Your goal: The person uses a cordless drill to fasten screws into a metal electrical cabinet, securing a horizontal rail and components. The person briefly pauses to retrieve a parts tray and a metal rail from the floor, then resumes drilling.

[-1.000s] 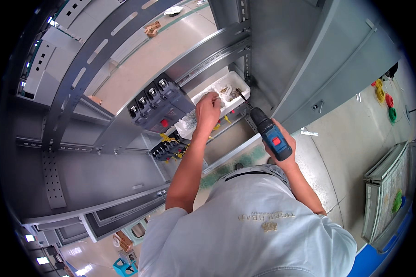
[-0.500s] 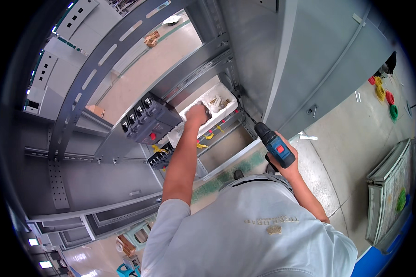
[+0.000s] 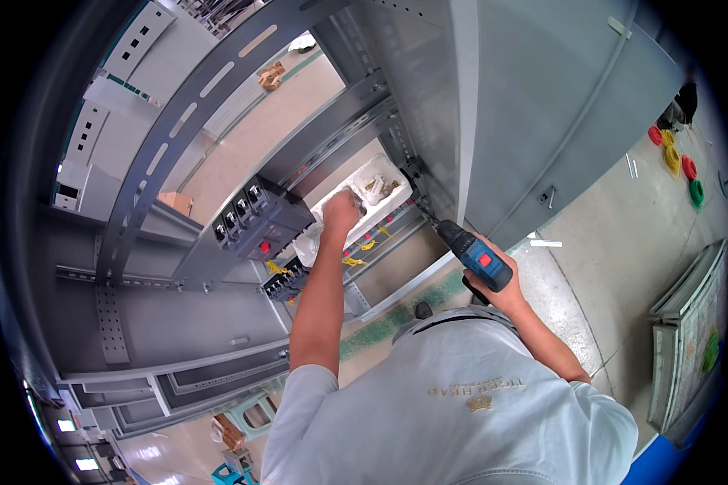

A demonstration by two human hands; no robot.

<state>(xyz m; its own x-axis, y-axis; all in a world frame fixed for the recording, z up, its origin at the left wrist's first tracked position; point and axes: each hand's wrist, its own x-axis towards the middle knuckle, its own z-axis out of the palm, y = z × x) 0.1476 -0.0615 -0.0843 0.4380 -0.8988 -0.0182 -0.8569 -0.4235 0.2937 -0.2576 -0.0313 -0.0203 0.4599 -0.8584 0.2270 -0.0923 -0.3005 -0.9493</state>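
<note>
My right hand (image 3: 503, 293) grips a blue and black cordless drill (image 3: 482, 259) by its handle, the chuck pointing up and left toward the cabinet frame. My left hand (image 3: 341, 210) reaches into a white foam tray (image 3: 399, 171), its fingers curled down among small metal parts; what they pinch is hidden. Brass-coloured and grey fasteners (image 3: 380, 187) lie in the tray's far right part. Left of the tray, a dark grey circuit breaker (image 3: 267, 220) with a red button is mounted in the cabinet.
A slotted steel rail (image 3: 194, 105) crosses the cabinet at left. The grey door panel (image 3: 542, 121) rises on the right. Yellow ties (image 3: 367, 245) hang below the tray. Coloured wire coils (image 3: 691, 179) and stacked metal frames (image 3: 686, 339) are on the floor at right.
The view has shifted slightly. My left hand has stayed in the tray, its fingers sitting lower among the parts. The drill has moved a little up and left, nearer the cabinet frame.
</note>
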